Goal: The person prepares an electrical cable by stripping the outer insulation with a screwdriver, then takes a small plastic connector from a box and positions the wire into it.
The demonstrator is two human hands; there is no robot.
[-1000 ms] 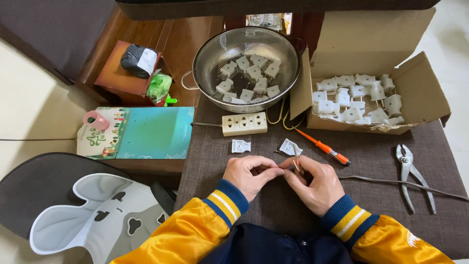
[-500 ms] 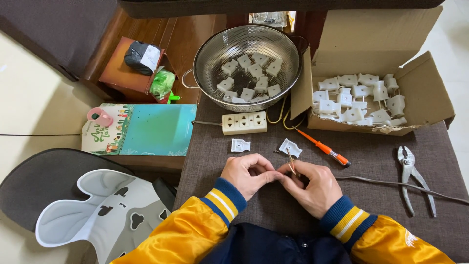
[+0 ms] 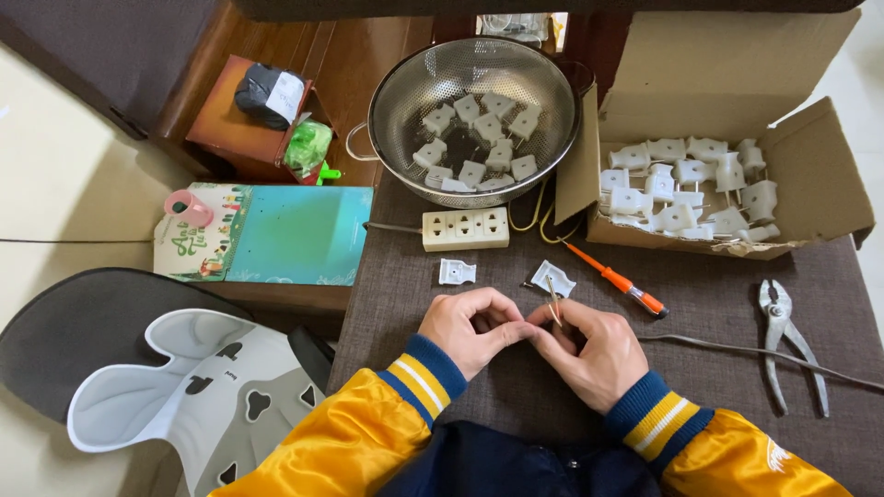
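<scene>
Left hand (image 3: 470, 327): lower centre of the frame, fingers pinched narrow, tips meeting the right hand's tips at the wire.
Right hand (image 3: 589, 350): just right of the left hand, fingers closed on the thin wire ends (image 3: 553, 311), which stand up between the two hands.
Cable (image 3: 764, 352): one grey cable, runs from the right hand across the tabletop to the right edge of the frame.
Plug halves (image 3: 552, 278): two white pieces lie loose above the hands, one at left (image 3: 456, 271), one at right touching the wire ends.
Power strip (image 3: 465, 228): one, cream colour, centre of the frame, just below the colander.
Colander (image 3: 552, 161): one, metal, upper centre, holds about twelve white plugs; exact count I cannot tell.
Box (image 3: 810, 156): one open cardboard box, upper right, with about fifteen white plugs inside, some are hidden.
Screwdriver (image 3: 617, 281): one, orange handle, lies slanted between the box and the right hand.
Pliers (image 3: 787, 340): one pair, right side, near the cable.
Tabletop (image 3: 405, 313): dark brown cloth; its left edge runs down just left of the left hand.
Open room: bare cloth lies between the hands and the pliers, and between the loose pieces and the left edge.
Left of the tabletop: one teal board (image 3: 276, 235), one grey seat cushion (image 3: 184, 387).
</scene>
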